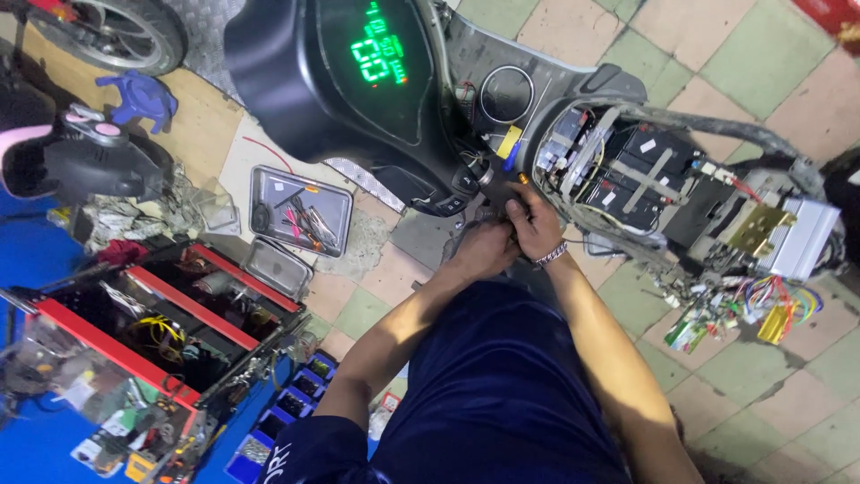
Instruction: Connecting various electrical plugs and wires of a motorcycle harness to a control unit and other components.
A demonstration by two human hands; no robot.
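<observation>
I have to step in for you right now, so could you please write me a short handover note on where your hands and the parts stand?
Left hand and right hand are pressed together just below the scooter's handlebar, closed around something small; what it is cannot be made out.
The lit display is on. The battery bay lies open, wiring exposed, and the grey controller box hangs out beside loose coloured wires.
A metal tray of tools and the red toolbox sit to the left.
Nothing is closed up again yet.
</observation>
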